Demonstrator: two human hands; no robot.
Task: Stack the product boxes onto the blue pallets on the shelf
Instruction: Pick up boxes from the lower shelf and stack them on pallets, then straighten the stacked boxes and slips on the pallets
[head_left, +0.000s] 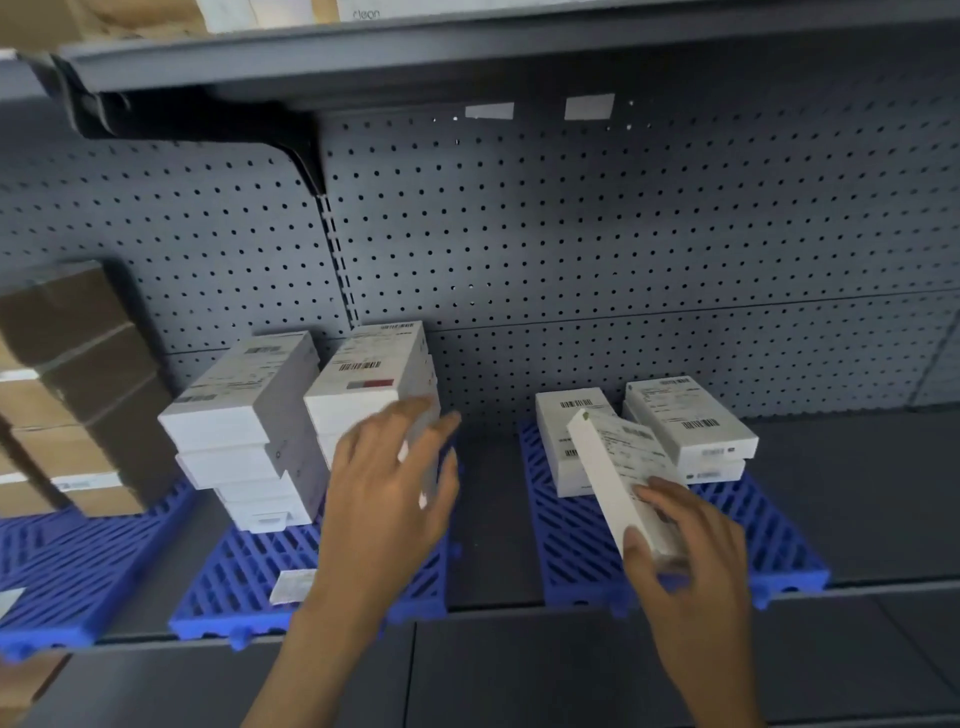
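Right hand (691, 561) is gripping a tilted white box (613, 457) by its lower end, thumb and fingers curled round it, over the right pallet (571, 561) and in front of the low stack (566, 415). Left hand (387, 488), fingers spread and holding nothing, is hovering at the tall stack (363, 379) on the middle pallet (244, 577); contact is blurred. The end-only grip is probably risking a slip, and a brush may topple the unevenly stepped stack. Boxes: smooth matte cardboard, slim, barcode-labelled. Pallets: rigid slotted blue plastic.
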